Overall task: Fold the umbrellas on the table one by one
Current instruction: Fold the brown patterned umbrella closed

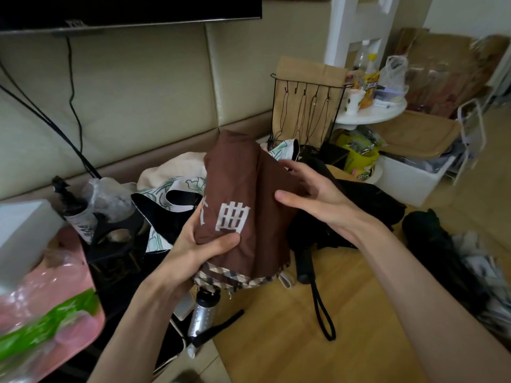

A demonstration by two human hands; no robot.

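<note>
A brown umbrella [243, 189] with a white printed mark and a plaid hem is held up over the wooden table [276, 341], canopy collapsed, tip pointing away. My left hand [199, 244] grips its lower part, thumb across the cloth. My right hand [309, 194] is beside the umbrella's right side, fingers relaxed and spread, thumb touching the cloth. A black umbrella [359, 211] with a strap handle lies on the table to the right. A white floral umbrella with black lining [171, 194] lies behind on the left.
A silver bottle [203, 313] stands under the brown umbrella. A pink tray with plastic bags [55, 308] is at the left, a wire rack [307, 111] and white round shelf [370, 114] at the back, a white bin [409, 178] to the right, and black cloth [431, 239] at the table's right edge.
</note>
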